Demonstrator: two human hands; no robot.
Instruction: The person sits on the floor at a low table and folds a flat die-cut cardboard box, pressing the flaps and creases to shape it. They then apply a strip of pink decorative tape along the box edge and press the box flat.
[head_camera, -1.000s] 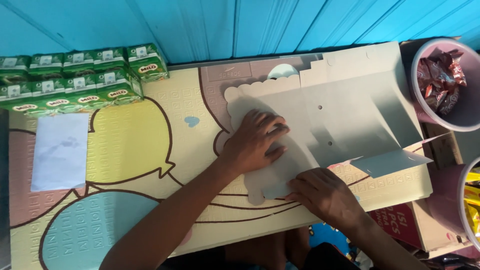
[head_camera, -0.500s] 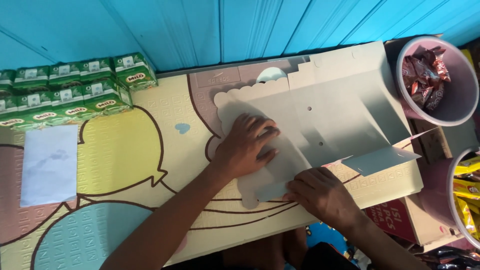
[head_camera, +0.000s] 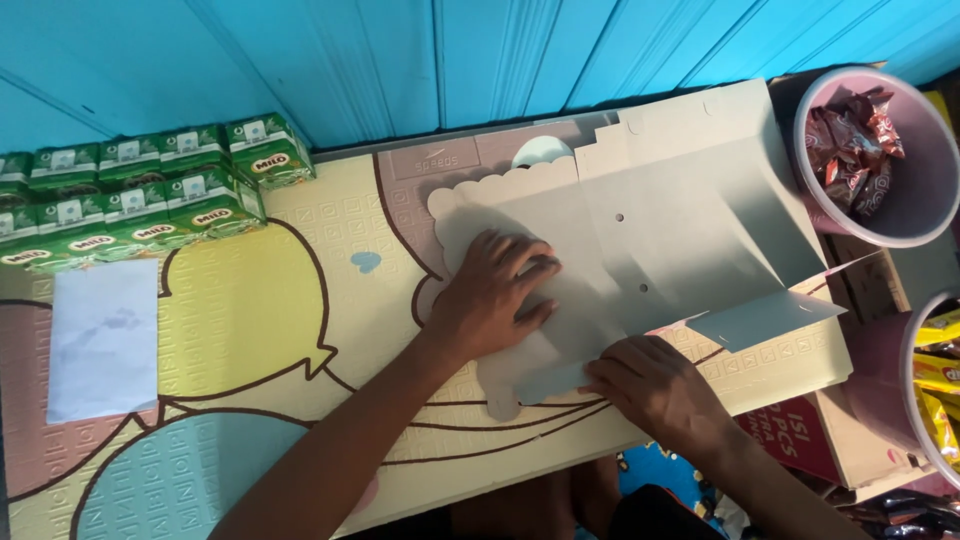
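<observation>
A flat grey die-cut cardboard sheet (head_camera: 640, 250) lies on the cartoon play mat (head_camera: 250, 340). It is pinned under the left hand (head_camera: 495, 300), laid open and flat, while its lower flap is pinched by the right hand (head_camera: 655, 395). The fold is best creased along the scored line, with firm pressure kept beside it.

- My left hand (head_camera: 497, 297) lies palm down, fingers spread and pointing right, pressed flat
- Its bare forearm runs in from the lower left, wrist straight
- My right hand (head_camera: 655, 385) sits lower and to the right, palm down, fingers curled toward the left
- The two hands are near each other, not touching
</observation>
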